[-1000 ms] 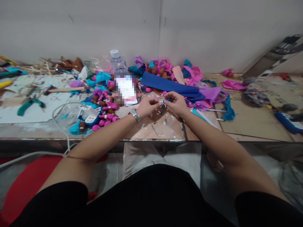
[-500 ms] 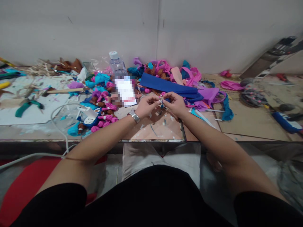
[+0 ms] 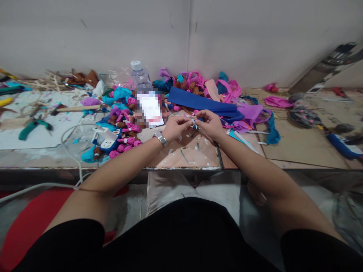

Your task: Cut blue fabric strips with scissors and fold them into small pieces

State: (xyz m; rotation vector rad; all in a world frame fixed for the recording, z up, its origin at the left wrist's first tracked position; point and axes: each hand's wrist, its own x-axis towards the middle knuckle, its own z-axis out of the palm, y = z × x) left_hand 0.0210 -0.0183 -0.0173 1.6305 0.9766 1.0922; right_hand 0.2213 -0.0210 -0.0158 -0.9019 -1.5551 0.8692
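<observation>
My left hand (image 3: 177,127) and my right hand (image 3: 210,124) meet over the middle of the workbench (image 3: 190,155), fingertips almost touching. Both are closed in a pinch on a small whitish piece (image 3: 193,122) between them; its kind is too small to make out. A little dark teal bit shows just below the fingertips. Behind my hands lies a folded strip of dark blue fabric (image 3: 201,102). Purple fabric (image 3: 252,113) is to the right of my right hand. A phone (image 3: 151,109) with a lit screen stands left of my left hand.
Pink and brown cloth bundles (image 3: 129,141) crowd around a blue-and-white power socket (image 3: 109,143) with a white cable. Further left are green-handled pliers (image 3: 27,130) and a hammer (image 3: 79,108). A water bottle (image 3: 140,77) stands behind the phone. Cardboard (image 3: 295,145) lies at the right.
My hands stay in nearly the same place, with only slight finger movement around the small piece. The other things on the bench have not moved.
</observation>
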